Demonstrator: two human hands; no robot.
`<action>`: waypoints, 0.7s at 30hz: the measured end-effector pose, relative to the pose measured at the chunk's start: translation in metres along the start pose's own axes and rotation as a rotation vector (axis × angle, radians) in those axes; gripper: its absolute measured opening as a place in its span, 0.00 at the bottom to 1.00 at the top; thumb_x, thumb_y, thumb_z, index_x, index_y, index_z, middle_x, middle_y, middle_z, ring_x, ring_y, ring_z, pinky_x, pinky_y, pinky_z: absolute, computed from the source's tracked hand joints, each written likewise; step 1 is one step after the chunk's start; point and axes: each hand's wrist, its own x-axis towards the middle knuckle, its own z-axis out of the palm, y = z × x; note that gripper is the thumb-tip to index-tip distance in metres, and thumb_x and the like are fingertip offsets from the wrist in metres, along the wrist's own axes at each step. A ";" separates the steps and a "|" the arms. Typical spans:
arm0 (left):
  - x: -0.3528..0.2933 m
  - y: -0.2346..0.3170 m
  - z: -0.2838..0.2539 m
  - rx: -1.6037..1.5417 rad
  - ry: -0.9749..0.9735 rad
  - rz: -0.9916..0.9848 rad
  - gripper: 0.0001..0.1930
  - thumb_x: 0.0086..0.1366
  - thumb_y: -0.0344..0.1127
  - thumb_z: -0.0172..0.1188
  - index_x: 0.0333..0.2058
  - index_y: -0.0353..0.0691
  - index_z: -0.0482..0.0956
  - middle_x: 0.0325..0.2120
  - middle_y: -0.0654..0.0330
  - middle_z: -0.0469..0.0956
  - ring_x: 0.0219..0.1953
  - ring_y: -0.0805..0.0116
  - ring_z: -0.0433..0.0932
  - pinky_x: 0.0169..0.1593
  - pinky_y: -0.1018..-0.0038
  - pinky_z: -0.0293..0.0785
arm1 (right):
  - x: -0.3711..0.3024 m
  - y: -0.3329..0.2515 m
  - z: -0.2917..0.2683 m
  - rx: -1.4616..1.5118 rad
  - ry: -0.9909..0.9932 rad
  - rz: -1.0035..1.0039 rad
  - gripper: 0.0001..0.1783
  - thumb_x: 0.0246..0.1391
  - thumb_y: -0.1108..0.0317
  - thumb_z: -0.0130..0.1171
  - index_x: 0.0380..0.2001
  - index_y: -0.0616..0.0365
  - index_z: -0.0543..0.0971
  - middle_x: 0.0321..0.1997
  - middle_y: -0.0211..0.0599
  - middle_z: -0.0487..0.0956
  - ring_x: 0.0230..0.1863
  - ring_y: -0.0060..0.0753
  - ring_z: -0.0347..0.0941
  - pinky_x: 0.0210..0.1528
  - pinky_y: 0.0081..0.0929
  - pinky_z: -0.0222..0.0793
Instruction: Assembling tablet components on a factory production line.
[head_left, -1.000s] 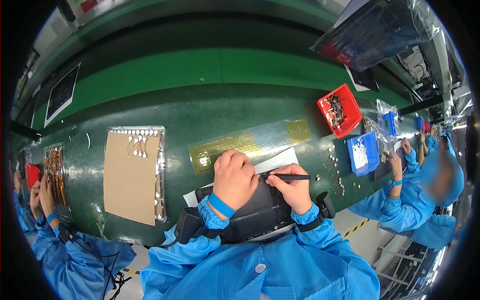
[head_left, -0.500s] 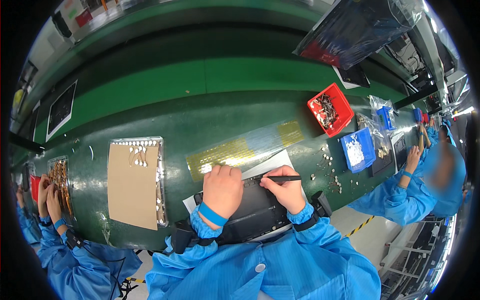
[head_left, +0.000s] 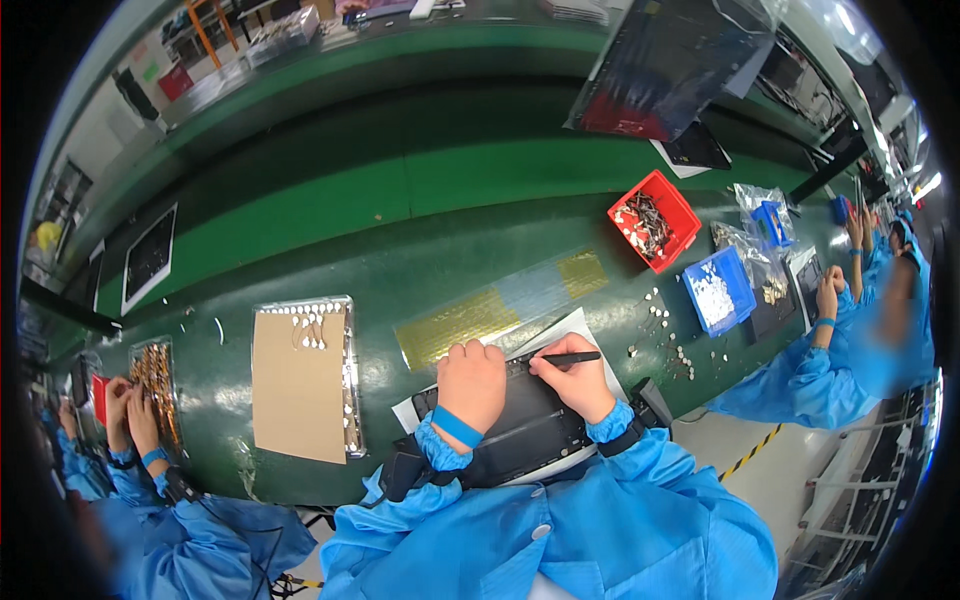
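A flat black device panel [head_left: 520, 430], like an open tablet or laptop housing, lies on white sheeting at the table's near edge. My left hand [head_left: 472, 382] rests over its far left part, fingers curled and held together. The fingertips are hidden beneath the hand, so whatever they press or pinch cannot be seen. My right hand [head_left: 582, 388] is closed in a pen grip around a black pen-shaped tool [head_left: 572, 357]. The tool lies low and slanted, its working end near the panel's far edge, to the right of my left hand. Both wrists wear blue bands.
Beyond the panel lies a clear strip of yellow pieces [head_left: 455, 328]. A red bin [head_left: 683, 205] and a blue bin [head_left: 738, 290] hold small parts. Loose white-tipped parts [head_left: 683, 362] lie nearby. Cardboard [head_left: 298, 385] covers a tray at left. Co-workers sit on both sides.
The whole view has shifted slightly, so the table things appear displaced. My hands keep nearly the same hold at the panel's far edge. The right co-worker's hands have come together.
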 end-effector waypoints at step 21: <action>0.103 -0.081 -0.084 -0.404 0.309 -0.163 0.10 0.60 0.24 0.44 0.39 0.33 0.70 0.33 0.47 0.74 0.37 0.56 0.74 0.43 0.71 0.68 | -0.046 -0.002 -0.117 -0.687 0.412 -0.299 0.05 0.42 0.75 0.57 0.25 0.55 0.75 0.22 0.37 0.69 0.22 0.40 0.68 0.25 0.30 0.64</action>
